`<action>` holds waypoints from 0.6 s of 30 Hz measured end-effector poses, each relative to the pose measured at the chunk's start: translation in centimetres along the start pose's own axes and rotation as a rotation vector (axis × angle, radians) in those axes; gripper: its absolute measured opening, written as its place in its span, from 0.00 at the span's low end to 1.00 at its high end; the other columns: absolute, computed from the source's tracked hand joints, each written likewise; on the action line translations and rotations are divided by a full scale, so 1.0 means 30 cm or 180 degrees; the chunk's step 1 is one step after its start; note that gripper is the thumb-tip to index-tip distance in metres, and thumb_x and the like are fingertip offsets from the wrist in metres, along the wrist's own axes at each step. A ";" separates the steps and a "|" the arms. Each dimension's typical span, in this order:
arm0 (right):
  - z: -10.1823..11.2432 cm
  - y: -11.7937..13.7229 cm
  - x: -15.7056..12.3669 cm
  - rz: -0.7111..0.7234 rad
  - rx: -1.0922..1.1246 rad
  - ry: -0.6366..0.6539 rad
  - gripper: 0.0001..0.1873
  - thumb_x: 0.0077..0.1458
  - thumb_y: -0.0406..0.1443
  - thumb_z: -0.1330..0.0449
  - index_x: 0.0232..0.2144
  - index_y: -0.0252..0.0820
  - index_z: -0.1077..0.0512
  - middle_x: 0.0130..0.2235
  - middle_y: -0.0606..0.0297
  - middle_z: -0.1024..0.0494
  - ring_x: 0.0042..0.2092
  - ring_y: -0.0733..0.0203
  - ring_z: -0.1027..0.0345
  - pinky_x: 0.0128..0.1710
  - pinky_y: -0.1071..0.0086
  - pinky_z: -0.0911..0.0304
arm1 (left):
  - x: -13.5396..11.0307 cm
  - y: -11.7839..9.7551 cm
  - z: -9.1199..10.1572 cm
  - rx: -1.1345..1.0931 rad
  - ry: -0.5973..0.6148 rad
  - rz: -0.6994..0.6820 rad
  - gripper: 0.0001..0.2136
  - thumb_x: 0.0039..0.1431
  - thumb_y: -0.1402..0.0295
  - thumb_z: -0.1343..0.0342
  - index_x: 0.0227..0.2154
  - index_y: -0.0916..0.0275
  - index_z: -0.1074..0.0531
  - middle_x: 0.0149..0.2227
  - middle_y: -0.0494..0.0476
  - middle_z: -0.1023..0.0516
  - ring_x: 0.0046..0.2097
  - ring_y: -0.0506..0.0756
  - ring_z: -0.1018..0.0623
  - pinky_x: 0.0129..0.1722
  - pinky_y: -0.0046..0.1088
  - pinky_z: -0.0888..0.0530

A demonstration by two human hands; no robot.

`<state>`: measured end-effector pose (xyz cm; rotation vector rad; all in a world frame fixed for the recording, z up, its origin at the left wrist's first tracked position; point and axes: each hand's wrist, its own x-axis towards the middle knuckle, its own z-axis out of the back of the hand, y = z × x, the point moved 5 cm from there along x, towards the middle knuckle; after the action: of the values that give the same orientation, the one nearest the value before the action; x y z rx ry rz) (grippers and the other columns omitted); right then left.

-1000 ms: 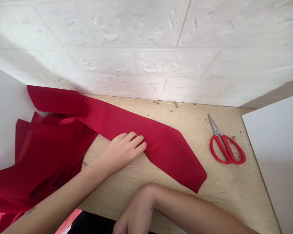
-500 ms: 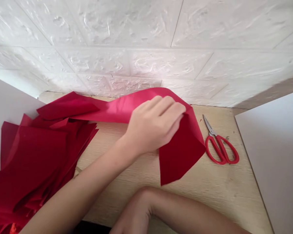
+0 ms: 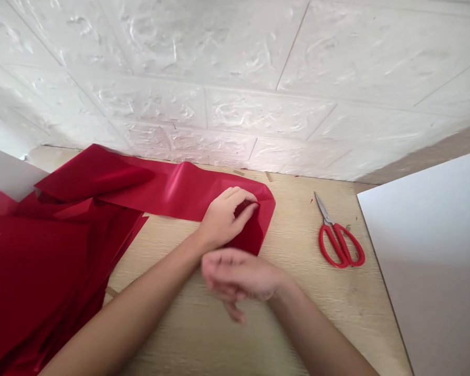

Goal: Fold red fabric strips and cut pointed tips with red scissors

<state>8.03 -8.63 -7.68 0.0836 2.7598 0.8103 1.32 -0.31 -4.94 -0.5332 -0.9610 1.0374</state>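
Observation:
A long strip of red paper [image 3: 180,190] lies across the wooden table [image 3: 305,292], its right end folded back under itself. My left hand [image 3: 225,216] pinches that folded end, fingers closed on the paper. My right hand [image 3: 238,274] hovers just in front of it, above the table, blurred by motion, fingers loosely curled and holding nothing that I can see. Red-handled scissors [image 3: 339,235] lie to the right, apart from both hands.
A pile of red paper sheets [image 3: 43,261] covers the table's left side. A white board [image 3: 431,261] stands along the right edge and another white board [image 3: 3,172] at the far left. A white brick-pattern wall [image 3: 235,78] closes the back.
My left hand has lowered the strip's end to the table and folded it under. My right hand has come up from the near edge to just in front of the left hand.

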 end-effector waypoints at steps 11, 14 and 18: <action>0.173 0.228 -0.176 0.2567 -0.0044 -0.3045 0.32 0.48 0.65 0.34 0.37 0.44 0.25 0.28 0.69 0.26 0.23 0.68 0.39 0.14 0.76 0.40 | -0.002 0.014 0.010 -0.0713 -0.0219 0.0076 0.07 0.68 0.64 0.42 0.36 0.62 0.27 0.35 0.53 0.21 0.37 0.51 0.24 0.39 0.26 0.26; 0.204 0.258 -0.248 0.3315 0.0042 -0.3849 0.23 0.58 0.56 0.37 0.32 0.42 0.23 0.25 0.67 0.24 0.26 0.65 0.32 0.21 0.74 0.32 | -0.013 -0.044 -0.016 -0.0231 0.0176 -0.0675 0.09 0.71 0.66 0.46 0.35 0.63 0.26 0.35 0.54 0.20 0.38 0.52 0.26 0.42 0.30 0.28; 0.141 0.333 -0.378 0.4626 -0.0190 -0.4332 0.19 0.70 0.40 0.49 0.35 0.46 0.20 0.43 0.64 0.15 0.49 0.58 0.21 0.48 0.63 0.22 | -0.032 -0.082 -0.044 0.0541 0.0333 -0.1211 0.15 0.73 0.57 0.50 0.42 0.64 0.26 0.42 0.59 0.19 0.43 0.56 0.25 0.44 0.34 0.29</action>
<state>19.90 0.55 -3.07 1.8686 1.0321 0.5937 3.46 -2.18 -4.11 -0.2473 -0.8326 0.7323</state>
